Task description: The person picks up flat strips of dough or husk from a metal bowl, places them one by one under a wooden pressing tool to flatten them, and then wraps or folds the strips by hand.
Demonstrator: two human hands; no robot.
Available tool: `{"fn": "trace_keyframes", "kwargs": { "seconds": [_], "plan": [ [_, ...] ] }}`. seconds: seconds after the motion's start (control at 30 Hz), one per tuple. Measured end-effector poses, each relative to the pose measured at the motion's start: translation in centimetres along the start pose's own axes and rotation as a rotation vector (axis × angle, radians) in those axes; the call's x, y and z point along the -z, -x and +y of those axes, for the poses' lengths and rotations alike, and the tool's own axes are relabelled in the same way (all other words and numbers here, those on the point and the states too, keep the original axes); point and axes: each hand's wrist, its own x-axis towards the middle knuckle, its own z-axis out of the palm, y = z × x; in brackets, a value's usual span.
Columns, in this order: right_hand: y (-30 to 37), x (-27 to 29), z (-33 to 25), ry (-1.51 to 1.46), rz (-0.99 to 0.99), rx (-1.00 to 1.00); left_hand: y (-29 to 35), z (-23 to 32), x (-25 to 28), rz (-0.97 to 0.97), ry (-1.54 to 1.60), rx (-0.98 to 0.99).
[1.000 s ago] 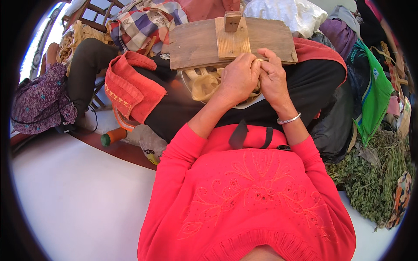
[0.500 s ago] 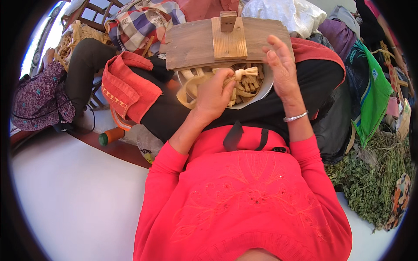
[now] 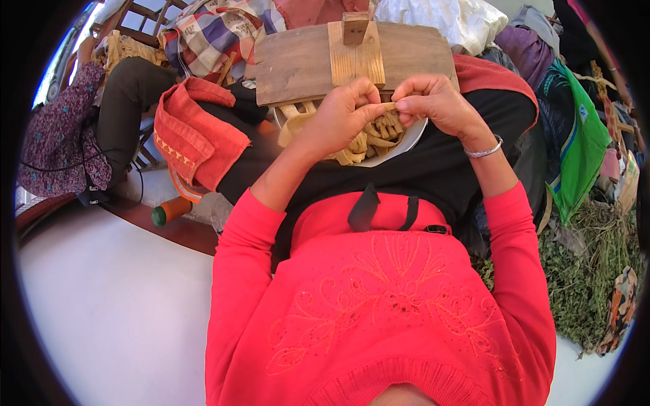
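Strong daylight is falling from above, brightening the wooden board [image 3: 352,61] and washing out the pale floor [image 3: 101,318]. The hands [image 3: 389,111] are casting soft shadows beneath. Fisheye distortion is bending the edges, and a dark vignette is ringing the sharp frame.

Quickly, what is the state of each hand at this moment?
Left hand: closed, pinching one end of a tan strip above the white bowl.
Right hand: closed, pinching the other end of the same strip.

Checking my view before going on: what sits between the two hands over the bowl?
In the head view, a tan strip bridges the left hand and right hand, both pinching it above the white bowl.
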Motion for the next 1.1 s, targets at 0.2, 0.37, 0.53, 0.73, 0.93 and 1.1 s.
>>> {"fn": "trace_keyframes", "kwargs": {
  "seconds": [0.2,0.37,0.53,0.73,0.93,1.1],
  "plan": [
    [-1.9,-0.4,-0.1,0.164,0.214,0.156,-1.6,0.3,3.2,0.065,-0.167,-0.043],
    [-4.3,-1.4,0.1,0.242,0.309,0.284,-2.2,0.7,5.3,0.110,-0.378,-0.054],
    [-6.4,-0.9,1.2,0.496,0.412,0.391,-3.6,-0.2,6.0,0.221,-0.477,-0.124],
    [-7.0,-1.9,2.2,0.803,0.516,0.535,-5.3,-3.0,6.5,0.300,-0.596,-0.029],
    [-4.2,-1.5,2.0,1.244,0.589,0.691,-3.1,-2.8,6.8,0.407,-0.727,0.008],
    [-3.0,-6.3,0.4,1.161,0.642,0.877,-1.4,-2.0,1.2,0.256,-0.067,0.029]
  ]
}}
